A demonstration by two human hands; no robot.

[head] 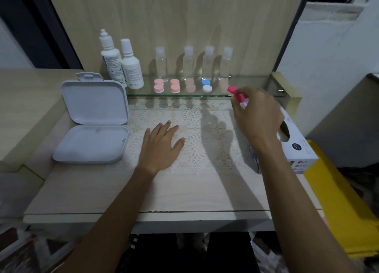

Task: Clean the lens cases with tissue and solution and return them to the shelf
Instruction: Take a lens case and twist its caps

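Note:
My right hand (257, 113) pinches a bright pink lens case (235, 93) just at the front right of the glass shelf (250, 95). On the shelf lie several lens cases: two pink ones (159, 86) (175, 86), a pale pink one (190, 85), a blue and white one (206, 85) and a pale one (223, 85). Two white solution bottles (111, 61) (132, 66) stand at the shelf's left end. The tissue box (297, 147) sits by my right wrist. My left hand (162, 143) rests flat on the lace mat (205, 133), holding nothing.
An open white hinged box (92, 125) stands on the table at the left. Several clear small bottles (188, 63) line the shelf's back against a wooden panel. A yellow object (338, 201) lies beyond the table's right edge. The table's front edge (184, 212) runs near me.

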